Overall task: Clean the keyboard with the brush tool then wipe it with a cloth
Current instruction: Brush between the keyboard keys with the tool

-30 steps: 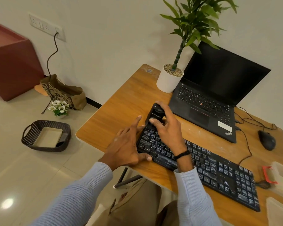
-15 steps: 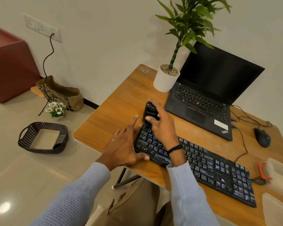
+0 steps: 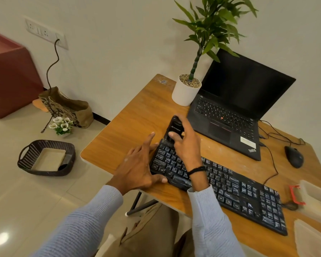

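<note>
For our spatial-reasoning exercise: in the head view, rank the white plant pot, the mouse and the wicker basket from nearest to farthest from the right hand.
From the right hand:
1. White plant pot, behind it.
2. Mouse, far right.
3. Wicker basket, on the floor, left.

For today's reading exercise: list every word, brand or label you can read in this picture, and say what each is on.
"ThinkPad": on the laptop, near corner.
White sticker on the laptop: too blurred to read.
Logo on the brush tool: too small to read.
Keyboard key legends: mostly blurred.
Bag print: unreadable.
</note>
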